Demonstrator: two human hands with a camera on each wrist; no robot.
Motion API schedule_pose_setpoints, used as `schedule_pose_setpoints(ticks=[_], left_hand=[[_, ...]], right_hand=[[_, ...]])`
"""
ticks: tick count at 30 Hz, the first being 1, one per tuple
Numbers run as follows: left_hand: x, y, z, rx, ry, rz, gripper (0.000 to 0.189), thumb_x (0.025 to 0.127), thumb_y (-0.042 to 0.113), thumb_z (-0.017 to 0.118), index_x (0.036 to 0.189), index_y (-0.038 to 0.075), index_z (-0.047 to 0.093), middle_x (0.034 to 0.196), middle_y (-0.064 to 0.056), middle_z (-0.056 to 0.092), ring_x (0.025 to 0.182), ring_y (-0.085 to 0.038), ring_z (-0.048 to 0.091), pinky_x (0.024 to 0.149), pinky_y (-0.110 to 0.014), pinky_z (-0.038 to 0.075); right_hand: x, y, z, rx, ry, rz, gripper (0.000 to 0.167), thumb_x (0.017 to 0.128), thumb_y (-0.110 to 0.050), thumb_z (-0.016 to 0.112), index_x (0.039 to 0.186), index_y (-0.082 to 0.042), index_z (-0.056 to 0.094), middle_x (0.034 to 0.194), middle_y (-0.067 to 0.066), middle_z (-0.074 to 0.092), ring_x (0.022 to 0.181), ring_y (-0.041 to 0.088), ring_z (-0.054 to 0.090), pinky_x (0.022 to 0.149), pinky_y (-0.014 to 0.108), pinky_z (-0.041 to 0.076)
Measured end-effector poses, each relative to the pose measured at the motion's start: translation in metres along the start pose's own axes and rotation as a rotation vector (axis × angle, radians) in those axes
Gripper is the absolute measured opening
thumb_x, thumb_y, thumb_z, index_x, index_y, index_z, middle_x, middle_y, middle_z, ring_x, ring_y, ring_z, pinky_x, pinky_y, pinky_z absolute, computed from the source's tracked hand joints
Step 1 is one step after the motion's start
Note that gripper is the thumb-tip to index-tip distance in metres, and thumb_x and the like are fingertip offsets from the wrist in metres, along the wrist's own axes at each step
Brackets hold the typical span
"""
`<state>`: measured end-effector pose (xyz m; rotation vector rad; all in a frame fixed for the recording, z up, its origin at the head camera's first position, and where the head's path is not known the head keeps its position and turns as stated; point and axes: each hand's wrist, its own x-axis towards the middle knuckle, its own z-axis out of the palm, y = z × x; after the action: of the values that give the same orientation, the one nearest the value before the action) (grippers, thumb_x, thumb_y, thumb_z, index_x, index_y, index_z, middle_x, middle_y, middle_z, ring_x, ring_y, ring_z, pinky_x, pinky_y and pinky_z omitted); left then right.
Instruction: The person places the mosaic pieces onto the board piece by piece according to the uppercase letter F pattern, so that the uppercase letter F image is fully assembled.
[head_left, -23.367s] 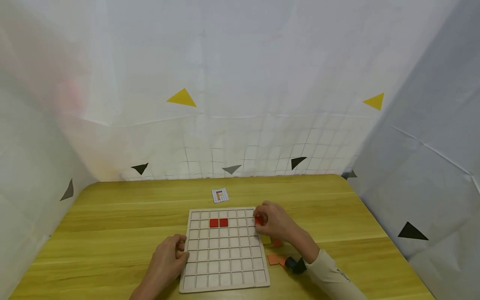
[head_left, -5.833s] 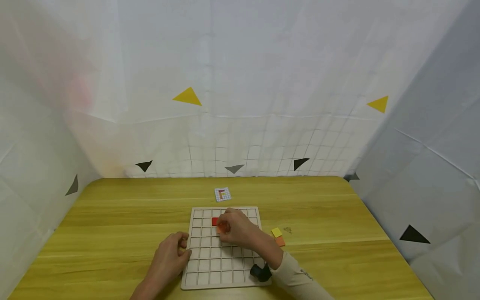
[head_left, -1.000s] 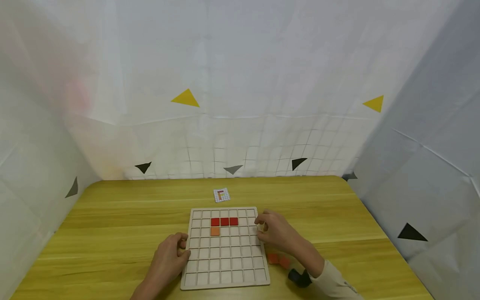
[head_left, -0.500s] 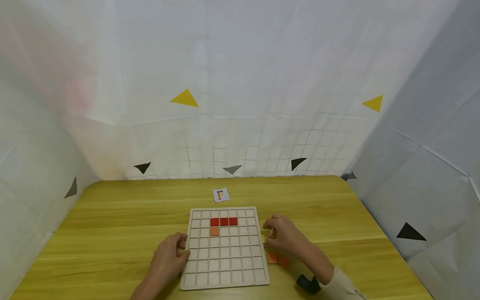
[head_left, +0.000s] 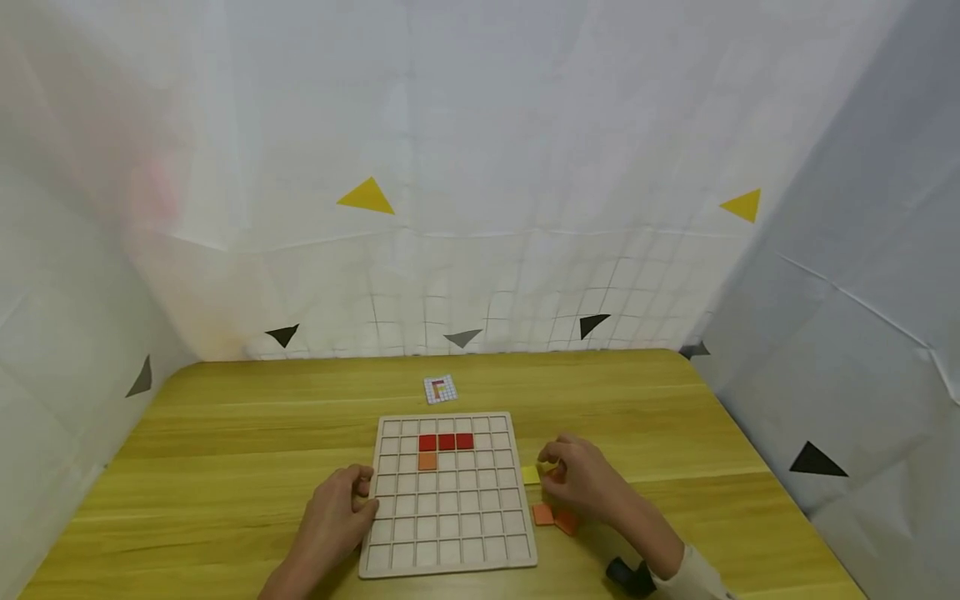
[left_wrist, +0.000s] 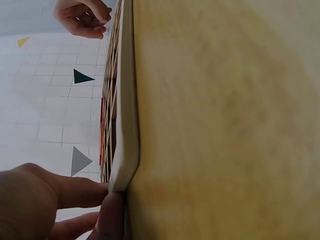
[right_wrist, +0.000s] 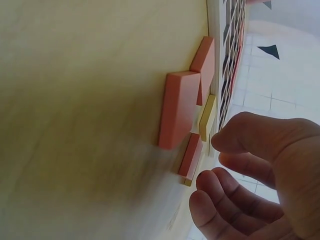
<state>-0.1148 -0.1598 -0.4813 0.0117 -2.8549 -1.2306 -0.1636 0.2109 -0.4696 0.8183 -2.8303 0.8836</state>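
Note:
A pale wooden grid board (head_left: 450, 546) lies on the table. Three red tiles (head_left: 446, 442) fill a row of cells near its far side, and an orange tile (head_left: 427, 461) sits below the leftmost one. My left hand (head_left: 335, 517) holds the board's left edge, its fingertips at the rim in the left wrist view. Right of the board, my right hand (head_left: 588, 479) hovers with bent, parted fingers and nothing between them. Near its fingertips lie a yellow tile (right_wrist: 207, 119) and an orange tile (right_wrist: 190, 156), with another yellow piece (right_wrist: 188, 182) partly hidden behind.
Closer to me, an orange tile (head_left: 543, 514) lies flat beside the board, and a tilted orange tile (right_wrist: 179, 110) leans on it. A small printed pattern card (head_left: 440, 389) lies beyond the board. White sheeting (head_left: 480, 275) stands behind the table (head_left: 225, 467).
Over the last second my right hand has drawn back rightward from the board's edge, uncovering the yellow tile. Earlier, a third red tile and an orange tile came onto the board.

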Motion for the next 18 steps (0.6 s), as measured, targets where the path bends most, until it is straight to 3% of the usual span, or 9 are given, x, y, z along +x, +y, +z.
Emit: schedule_pose_setpoints(ticks=[18], left_hand=[[-0.0018,-0.0001,-0.0005,0.024,0.014,0.006,0.034,0.081,0.002,0.076,0.113,-0.001,0.066,0.089,-0.002,0.059,0.073,-0.012,0.056,0.063,-0.030,0.048]], right_hand=[[-0.0083,0.0029,0.0003,-0.028,0.041,-0.033,0.021,0.075,0.000,0.080,0.095,-0.005,0.073,0.084,-0.001,0.058,0.070,0.012,0.052,0.059,0.024,0.046]])
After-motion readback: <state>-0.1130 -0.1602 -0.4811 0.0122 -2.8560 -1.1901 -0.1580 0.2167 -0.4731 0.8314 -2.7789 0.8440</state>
